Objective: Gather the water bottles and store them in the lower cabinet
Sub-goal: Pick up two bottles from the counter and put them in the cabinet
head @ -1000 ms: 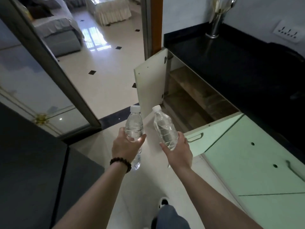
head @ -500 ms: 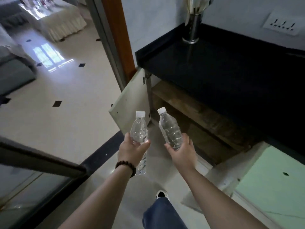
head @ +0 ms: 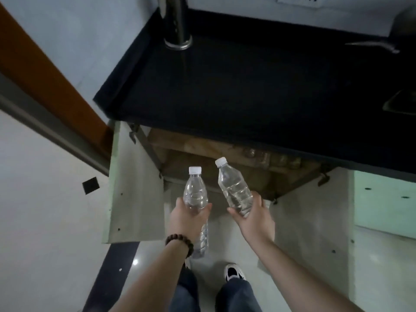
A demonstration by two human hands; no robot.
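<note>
Bottles: two clear plastic water bottles with white screw caps, one in each of your hands, both held in the air in front of the open lower cabinet; neither is inside it yet.
Left bottle: the clear bottle with the white cap stands nearly upright, cap up; its lower end shows below your palm.
Right bottle: the second clear capped bottle tilts with its cap leaning left, towards the first; the two are near each other but apart.
Left hand: your left hand grips its bottle round the middle, thumb and fingers curled about it; a dark beaded bracelet sits on that wrist.
Right hand: your right hand is wrapped round the lower half of the tilted bottle.
Cabinet: the lower cabinet with brown wooden shelves has both pale doors swung wide; the left door stands beside your left hand.
Counter: a black stone countertop lies above the cabinet; a shiny metal cylinder stands at its back.
Floor: pale glossy tiles; your black-and-white shoe shows below.
</note>
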